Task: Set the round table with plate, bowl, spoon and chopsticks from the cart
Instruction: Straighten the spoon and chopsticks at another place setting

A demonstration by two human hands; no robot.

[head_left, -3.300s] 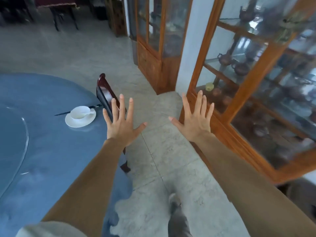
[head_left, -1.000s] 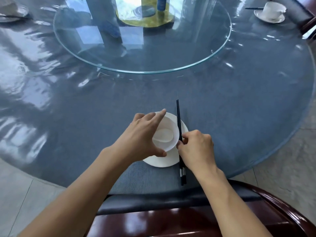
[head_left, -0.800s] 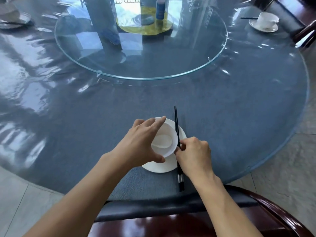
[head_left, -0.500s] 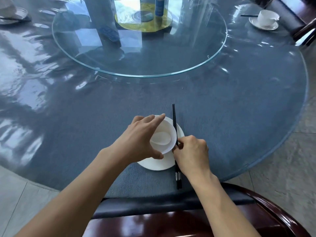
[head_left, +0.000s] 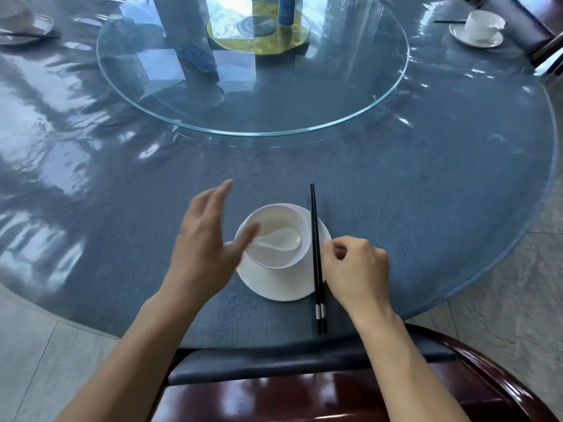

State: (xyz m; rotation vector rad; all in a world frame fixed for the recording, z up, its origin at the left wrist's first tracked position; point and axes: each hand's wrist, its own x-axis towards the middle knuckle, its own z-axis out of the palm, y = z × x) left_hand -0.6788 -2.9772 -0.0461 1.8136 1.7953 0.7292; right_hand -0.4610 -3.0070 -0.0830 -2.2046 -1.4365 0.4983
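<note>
Bowl (head_left: pixel 275 236) with spoon (head_left: pixel 278 240) is sitting on plate (head_left: pixel 283 266) near the table (head_left: pixel 426 184) edge, chopsticks (head_left: pixel 316 257) alongside. Left hand (head_left: pixel 204 248) is now lifting off the bowl, fingers spread; right hand (head_left: pixel 355 274) is curling loosely beside the chopsticks, gripping nothing. Setting looking finished.

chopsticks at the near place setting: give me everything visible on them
The chopsticks are a black, glossy pair with pale bands near the thick ends, which point toward the person. They lie side by side, flat, nearly straight away from the person, across the right rim of the white plate, beside the bowl; tips and thick ends overhang onto the blue table. The right hand is loosely curled beside them; contact unclear.
</note>
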